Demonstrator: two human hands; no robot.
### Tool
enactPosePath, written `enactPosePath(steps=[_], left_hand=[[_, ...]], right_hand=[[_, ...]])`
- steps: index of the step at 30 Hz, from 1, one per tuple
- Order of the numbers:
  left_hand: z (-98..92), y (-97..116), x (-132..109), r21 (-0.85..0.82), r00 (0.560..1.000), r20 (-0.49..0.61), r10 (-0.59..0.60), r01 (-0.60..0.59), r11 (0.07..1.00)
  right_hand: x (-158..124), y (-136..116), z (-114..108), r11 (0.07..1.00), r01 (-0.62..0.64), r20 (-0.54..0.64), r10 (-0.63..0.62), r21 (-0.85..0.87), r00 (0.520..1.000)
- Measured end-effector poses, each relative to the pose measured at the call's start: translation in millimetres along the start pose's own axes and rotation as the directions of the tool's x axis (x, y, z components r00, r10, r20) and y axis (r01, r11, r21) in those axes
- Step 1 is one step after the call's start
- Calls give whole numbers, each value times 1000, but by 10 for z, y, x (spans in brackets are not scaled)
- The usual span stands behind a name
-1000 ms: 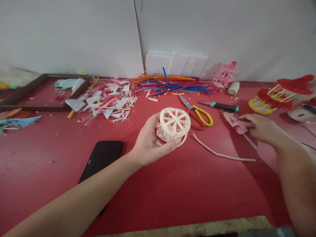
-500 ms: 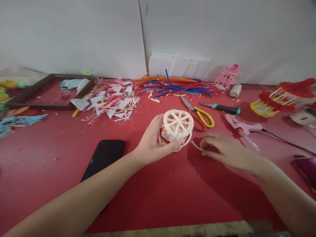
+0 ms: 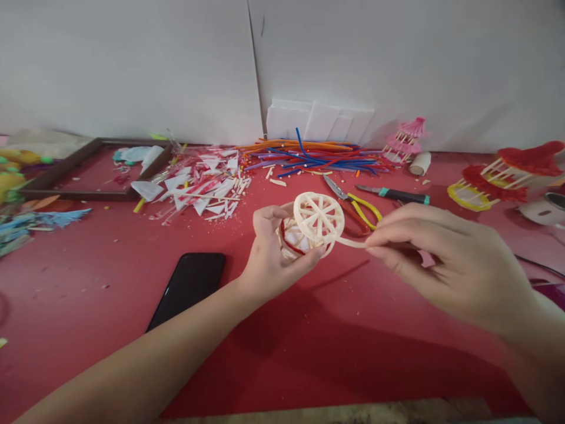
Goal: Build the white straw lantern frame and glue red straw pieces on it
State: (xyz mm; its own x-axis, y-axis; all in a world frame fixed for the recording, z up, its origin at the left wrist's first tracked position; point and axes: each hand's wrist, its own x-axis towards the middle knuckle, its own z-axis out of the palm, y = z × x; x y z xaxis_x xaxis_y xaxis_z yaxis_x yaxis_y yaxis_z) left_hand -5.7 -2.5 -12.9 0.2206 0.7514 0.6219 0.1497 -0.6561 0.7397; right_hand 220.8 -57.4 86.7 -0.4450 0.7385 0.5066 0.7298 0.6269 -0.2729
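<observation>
My left hand is wrapped round a small cream wheel-shaped model with spokes and a red ring beneath it, held above the red table. My right hand pinches one end of a thin cream strip, whose other end touches the rim of the model. Both hands are raised off the table at its middle.
A black phone lies left of my left arm. Yellow-handled scissors and a teal-and-black knife lie behind the hands. Coloured straws, paper scraps, a wooden frame, pink and red models stand further back.
My right hand left the pink glue gun, picked up the cream strip from the table and brought it to the model's rim. My left hand kept hold of the model.
</observation>
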Motion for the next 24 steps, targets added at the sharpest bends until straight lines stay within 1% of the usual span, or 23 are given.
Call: enactPosePath(steps=[5, 10, 16, 20, 24], left_hand=[[-15, 50, 7, -2, 996, 62, -63, 64, 998], [-13, 69, 9, -46, 992, 84, -90, 95, 994], [-5, 75, 3, -58, 978, 122, -171, 179, 982], [4, 94, 19, -112, 976, 131, -174, 189, 975], [23, 98, 25, -137, 981, 105, -161, 175, 975]], right_hand=[[104, -60, 99, 997, 47, -51, -50, -62, 997], [109, -85, 184, 998, 61, -78, -63, -32, 995], [139, -118, 222, 996, 87, -96, -87, 0, 992], [151, -127, 215, 994, 104, -75, -102, 16, 992], [138, -149, 211, 994, 105, -71, -105, 8, 992]])
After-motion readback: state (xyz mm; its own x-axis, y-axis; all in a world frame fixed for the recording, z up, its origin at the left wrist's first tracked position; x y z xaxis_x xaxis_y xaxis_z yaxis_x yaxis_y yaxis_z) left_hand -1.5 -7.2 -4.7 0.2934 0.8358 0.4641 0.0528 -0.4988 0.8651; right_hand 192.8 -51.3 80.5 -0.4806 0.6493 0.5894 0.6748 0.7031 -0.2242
